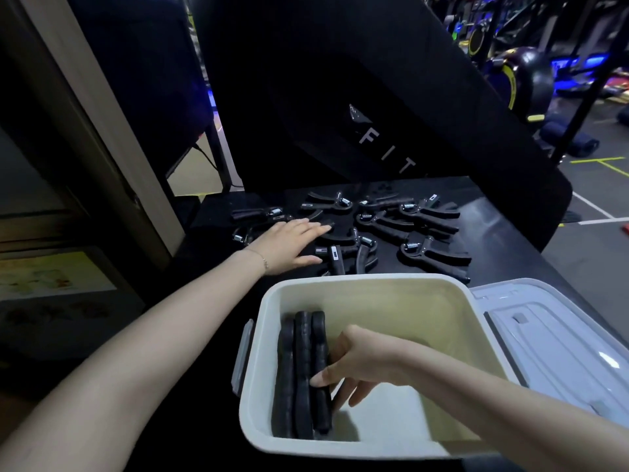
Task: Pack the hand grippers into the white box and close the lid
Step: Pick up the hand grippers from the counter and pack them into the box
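Against white box [340, 449] left wall: right hand [357, 362] pinches upright packed grippers [303, 373]; left hand [289, 245], fingers flat, nearest loose grippers [432, 257] beyond.

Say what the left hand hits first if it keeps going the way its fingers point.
Probably the grippers on the table. The left hand lies flat, fingers pointing right into the pile, fingertips apparently right at the nearest black handle. Depth is unclear, so contact may already exist.
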